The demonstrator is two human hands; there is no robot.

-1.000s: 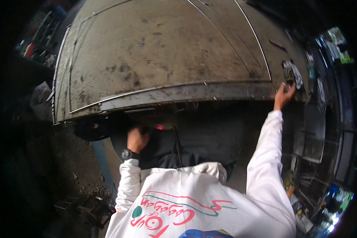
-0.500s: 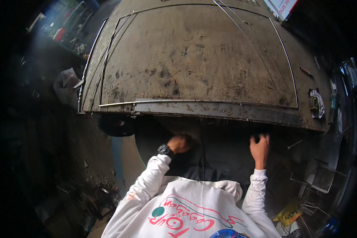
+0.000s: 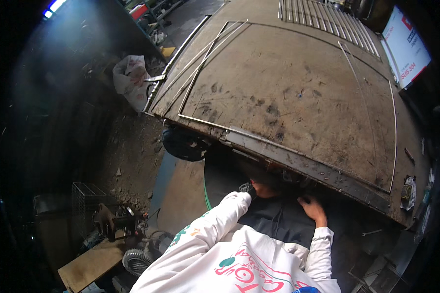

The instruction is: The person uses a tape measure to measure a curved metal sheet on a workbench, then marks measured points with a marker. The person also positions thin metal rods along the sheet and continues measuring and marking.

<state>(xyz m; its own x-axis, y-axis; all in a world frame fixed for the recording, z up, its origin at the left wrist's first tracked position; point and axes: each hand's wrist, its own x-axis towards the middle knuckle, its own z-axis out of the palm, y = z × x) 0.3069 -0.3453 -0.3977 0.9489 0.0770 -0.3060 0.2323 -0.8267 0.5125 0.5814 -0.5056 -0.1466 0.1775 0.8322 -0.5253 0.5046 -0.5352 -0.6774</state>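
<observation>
My left hand [image 3: 265,189], a black watch [image 3: 247,188] at its wrist, is low in front of the workbench, just below its front edge. Shadow hides its fingers. My right hand [image 3: 314,210] is over my dark-clothed lap, a short way right of the left hand, with its fingers curled in; whatever they hold, if anything, I cannot make out. Above both hands runs a flat metal strip [image 3: 298,158] along the front edge of the workbench [image 3: 278,73]. A thin rectangular metal frame [image 3: 395,132] lies on the worn top.
Thin rods [image 3: 200,58] lie at the bench's left side, and a barred metal rack [image 3: 327,22] at its far end. A tape measure [image 3: 406,193] sits near the right corner. A white sack [image 3: 132,80], a motor [image 3: 137,261] and a wire cage [image 3: 88,205] stand to the left.
The view has swung left, so the bench appears tilted and farther right. My left hand has moved in close under the bench edge, and my hands are nearer each other.
</observation>
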